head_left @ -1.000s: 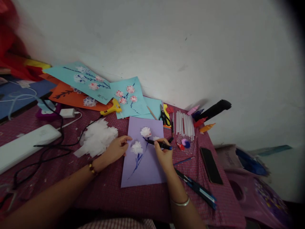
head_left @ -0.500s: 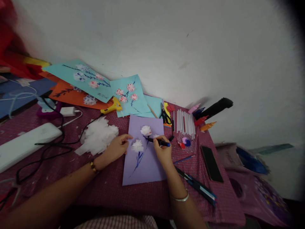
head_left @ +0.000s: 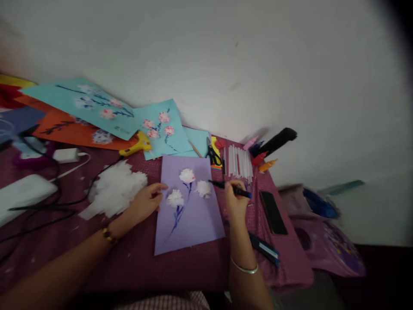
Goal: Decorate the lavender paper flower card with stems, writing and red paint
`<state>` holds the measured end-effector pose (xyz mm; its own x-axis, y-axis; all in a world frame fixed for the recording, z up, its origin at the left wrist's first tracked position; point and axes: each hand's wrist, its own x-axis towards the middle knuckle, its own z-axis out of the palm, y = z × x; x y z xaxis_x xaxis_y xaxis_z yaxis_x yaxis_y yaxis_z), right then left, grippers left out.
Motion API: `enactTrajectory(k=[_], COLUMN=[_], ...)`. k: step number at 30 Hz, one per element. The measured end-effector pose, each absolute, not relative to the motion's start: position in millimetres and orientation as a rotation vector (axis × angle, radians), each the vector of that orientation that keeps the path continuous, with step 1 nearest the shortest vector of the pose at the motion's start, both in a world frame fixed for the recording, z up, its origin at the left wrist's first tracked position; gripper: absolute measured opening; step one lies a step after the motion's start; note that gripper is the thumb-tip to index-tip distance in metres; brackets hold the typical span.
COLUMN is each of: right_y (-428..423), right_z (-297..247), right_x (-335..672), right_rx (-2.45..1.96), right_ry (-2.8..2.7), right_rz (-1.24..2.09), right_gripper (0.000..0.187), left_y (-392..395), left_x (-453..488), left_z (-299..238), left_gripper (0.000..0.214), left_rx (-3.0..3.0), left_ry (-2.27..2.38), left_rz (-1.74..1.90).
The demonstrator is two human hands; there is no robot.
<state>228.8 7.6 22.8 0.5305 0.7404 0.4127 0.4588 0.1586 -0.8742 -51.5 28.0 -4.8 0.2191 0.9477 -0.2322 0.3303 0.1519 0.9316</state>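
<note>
A sheet of purple paper [head_left: 200, 228] lies on the table with three white fluffy flowers on it, among them the right-hand flower [head_left: 204, 189]. A dark blue stem [head_left: 177, 218] is drawn below the left flower. My left hand [head_left: 150, 200] is open, its fingertips at the sheet's left edge. Just off the sheet's right edge, my right hand [head_left: 236, 202] is closed round a black marker [head_left: 218, 184] with a blue end. The marker's tip points left, close to the right-hand flower; I cannot tell if it touches the paper. A pile of white tissue pieces [head_left: 112, 189] lies left of my left hand.
Behind the sheet are a yellow glue gun [head_left: 137, 145], blue flower cards [head_left: 161, 129] and black scissors [head_left: 213, 155]. White glue sticks [head_left: 238, 161], a phone [head_left: 272, 213] and a dark blue ruler-like tool [head_left: 264, 249] lie right. A white power strip [head_left: 26, 196] with cables lies left.
My right hand has moved the marker from the stem under the top flower rightward off the sheet, uncovering the right-hand flower. My left hand stays at the left edge. The view has shifted.
</note>
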Motion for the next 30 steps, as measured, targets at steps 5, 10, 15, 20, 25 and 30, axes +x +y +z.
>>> enactTrajectory(k=[5,10,15,20,25,30], right_y=[0,-2,0,-3,3,9], right_z=[38,24,14,19,28,18], right_x=[313,341,344,345,327,249], right_rx=[-1.589,-1.786,-1.933,-1.894,-1.655,-1.485], right_ry=[-0.853,-0.829,-0.792,-0.745,-0.718,-0.917], right_rz=[-0.04,-0.097,-0.127,-0.087,0.036,0.372], right_gripper=[0.021,0.02,0.02,0.02,0.022,0.024], left_y=[32,33,35,32,29,28], left_x=[-54,-57,-58,-52,-49,-50], left_z=[-10,-18,-19,-12,-12,-15], left_gripper=[0.045,0.048,0.049,0.046,0.042,0.035], left_rx=[1.429,1.464,1.466,1.432,1.437,1.447], left_ry=[1.377,1.376,1.381,1.369,1.312,1.322], left_rz=[0.676,0.648,0.648,0.683,0.701,0.732])
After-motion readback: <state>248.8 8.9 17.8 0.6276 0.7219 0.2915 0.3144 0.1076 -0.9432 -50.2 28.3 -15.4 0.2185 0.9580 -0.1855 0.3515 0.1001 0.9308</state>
